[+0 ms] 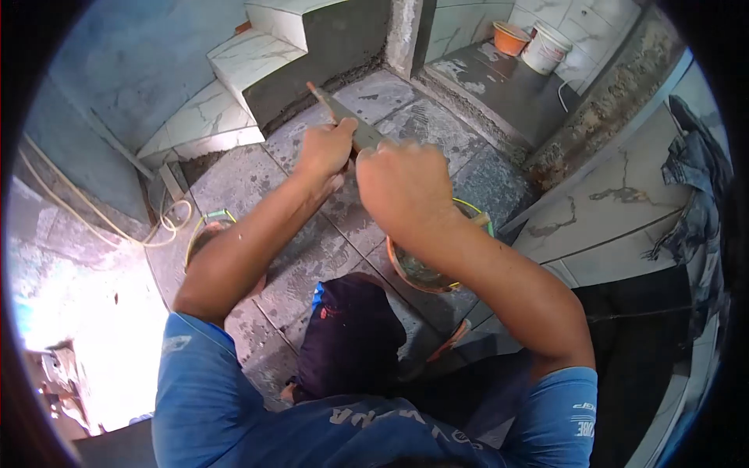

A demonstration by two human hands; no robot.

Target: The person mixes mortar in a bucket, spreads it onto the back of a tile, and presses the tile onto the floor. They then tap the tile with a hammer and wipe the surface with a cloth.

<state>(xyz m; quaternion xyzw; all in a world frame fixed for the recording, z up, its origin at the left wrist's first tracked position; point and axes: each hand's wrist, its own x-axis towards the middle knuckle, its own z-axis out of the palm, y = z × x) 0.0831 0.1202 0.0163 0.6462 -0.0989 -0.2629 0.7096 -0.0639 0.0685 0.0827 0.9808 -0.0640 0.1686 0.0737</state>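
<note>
Holding a flat grey tool [364,133] up over the tiled floor [324,246], curled around it below the orange tip [313,88] with the left hand [324,150] and clenched on its nearer part, just beside, with the right hand [406,183]. Hard to make out beneath the knuckles (cannot tell the full shape or the near end). Also half covering a bucket [392,261] with the right forearm [503,277].

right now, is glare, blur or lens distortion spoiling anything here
Head view: the ground at lower left is blown out to white, its detail lost; head view: black corners surround a rounded, wide-angle-looking image; head view: no strong blur on the left hand, the right hand or the long tool in their grip.
</note>
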